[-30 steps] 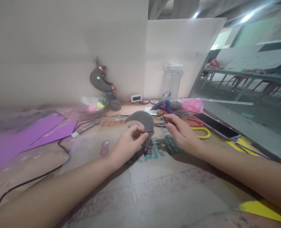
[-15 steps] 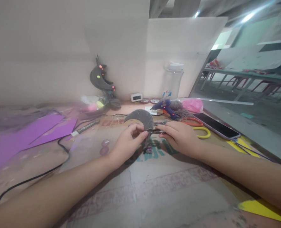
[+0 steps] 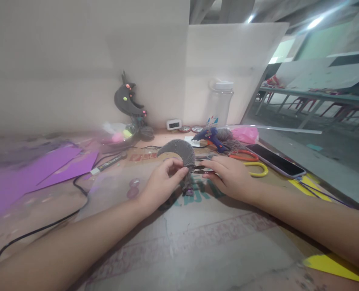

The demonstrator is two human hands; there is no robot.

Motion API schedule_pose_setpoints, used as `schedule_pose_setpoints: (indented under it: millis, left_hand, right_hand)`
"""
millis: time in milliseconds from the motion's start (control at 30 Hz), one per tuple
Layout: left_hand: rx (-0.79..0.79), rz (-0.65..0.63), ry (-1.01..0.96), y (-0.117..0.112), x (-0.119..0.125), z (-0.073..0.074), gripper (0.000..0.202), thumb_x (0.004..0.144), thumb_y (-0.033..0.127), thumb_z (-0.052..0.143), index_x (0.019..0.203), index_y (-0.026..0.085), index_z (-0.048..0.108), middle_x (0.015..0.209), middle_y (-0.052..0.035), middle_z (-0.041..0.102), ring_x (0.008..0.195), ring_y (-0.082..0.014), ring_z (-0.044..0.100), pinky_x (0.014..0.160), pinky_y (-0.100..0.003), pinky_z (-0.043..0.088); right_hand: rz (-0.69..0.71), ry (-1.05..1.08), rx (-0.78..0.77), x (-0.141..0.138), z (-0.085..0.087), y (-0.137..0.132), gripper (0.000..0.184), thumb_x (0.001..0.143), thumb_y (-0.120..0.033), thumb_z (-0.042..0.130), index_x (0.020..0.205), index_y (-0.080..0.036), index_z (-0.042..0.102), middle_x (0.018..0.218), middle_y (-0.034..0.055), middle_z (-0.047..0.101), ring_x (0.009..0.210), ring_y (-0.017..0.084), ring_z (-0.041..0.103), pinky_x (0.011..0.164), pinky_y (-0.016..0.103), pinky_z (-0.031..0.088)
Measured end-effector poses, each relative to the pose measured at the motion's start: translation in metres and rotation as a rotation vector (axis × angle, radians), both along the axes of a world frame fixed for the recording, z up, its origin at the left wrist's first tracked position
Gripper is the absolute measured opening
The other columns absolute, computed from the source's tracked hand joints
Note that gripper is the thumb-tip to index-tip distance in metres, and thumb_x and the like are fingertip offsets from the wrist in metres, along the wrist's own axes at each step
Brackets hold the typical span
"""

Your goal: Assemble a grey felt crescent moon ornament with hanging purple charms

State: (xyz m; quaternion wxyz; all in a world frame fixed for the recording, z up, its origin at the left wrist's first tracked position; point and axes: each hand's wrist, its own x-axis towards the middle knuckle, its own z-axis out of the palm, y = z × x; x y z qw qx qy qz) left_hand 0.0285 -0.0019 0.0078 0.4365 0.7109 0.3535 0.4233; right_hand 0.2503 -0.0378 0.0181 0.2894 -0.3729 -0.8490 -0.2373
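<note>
A grey yarn-covered crescent [image 3: 181, 148] stands at the middle of the table, its curve to the upper right. My left hand [image 3: 164, 182] is closed, with thumb and forefinger pinching the crescent's lower end. Below that end hangs a tuft of grey yarn [image 3: 188, 188] with a small purplish bit at its tip. My right hand [image 3: 232, 178] is closed round a slim two-pronged metal tool [image 3: 200, 171], whose prongs point left at the pinched end, slightly apart. Whether it is tweezers or small snips I cannot tell.
Behind lie a blue glue gun [image 3: 211, 138], grey yarn [image 3: 224, 134], a white clock [image 3: 174, 124] and a bottle [image 3: 220, 103]. Red [image 3: 244, 155] and yellow handles [image 3: 260, 169] and a phone [image 3: 275, 161] lie right. Purple sheets [image 3: 55, 163] and a cutter knife [image 3: 108, 163] lie left.
The prongs of the tool in my right hand are a little further apart. My left hand keeps its pinch on the crescent, and the view has shifted very slightly.
</note>
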Motion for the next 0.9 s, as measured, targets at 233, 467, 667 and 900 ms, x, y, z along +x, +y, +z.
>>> schedule_pose_setpoints:
  millis: [233, 467, 667, 900]
  left_hand:
    - [0.001, 0.001, 0.013, 0.001, -0.001, -0.002, 0.018, 0.086, 0.034, 0.061, 0.092, 0.018, 0.056, 0.089, -0.0023, 0.063, 0.084, -0.0164, 0.061, 0.076, -0.027, 0.045]
    - [0.006, -0.003, 0.01, 0.004, -0.001, -0.004, 0.018, 0.087, 0.034, 0.061, 0.091, 0.017, 0.056, 0.087, -0.0016, 0.062, 0.082, -0.0155, 0.059, 0.072, -0.026, 0.043]
    - [-0.006, -0.009, 0.01, 0.004, -0.001, -0.004, 0.018, 0.087, 0.034, 0.062, 0.09, 0.017, 0.055, 0.087, -0.0015, 0.062, 0.081, -0.0156, 0.059, 0.072, -0.027, 0.043]
    - [-0.001, -0.004, 0.015, 0.003, -0.001, -0.003, 0.018, 0.086, 0.033, 0.062, 0.091, 0.017, 0.056, 0.087, -0.0017, 0.061, 0.082, -0.0156, 0.058, 0.071, -0.026, 0.042]
  right_hand:
    - [0.089, 0.015, -0.158, -0.01, 0.003, -0.015, 0.024, 0.095, -0.015, 0.041, 0.102, -0.016, 0.064, 0.076, 0.0051, 0.068, 0.068, 0.018, 0.059, 0.063, 0.028, 0.041]
    - [0.052, 0.195, -0.478, -0.02, 0.008, -0.023, 0.029, 0.095, -0.03, 0.044, 0.074, -0.017, 0.059, 0.066, 0.0019, 0.061, 0.061, 0.014, 0.052, 0.061, 0.026, 0.036]
    - [-0.061, 0.281, -0.562, -0.016, 0.003, -0.016, 0.044, 0.093, -0.046, 0.051, 0.059, -0.018, 0.049, 0.054, -0.0022, 0.046, 0.054, 0.011, 0.044, 0.054, 0.024, 0.028]
    - [0.011, 0.187, -0.467, -0.017, 0.002, -0.015, 0.032, 0.087, -0.041, 0.062, 0.067, -0.017, 0.053, 0.063, 0.0007, 0.056, 0.061, 0.013, 0.048, 0.059, 0.024, 0.032]
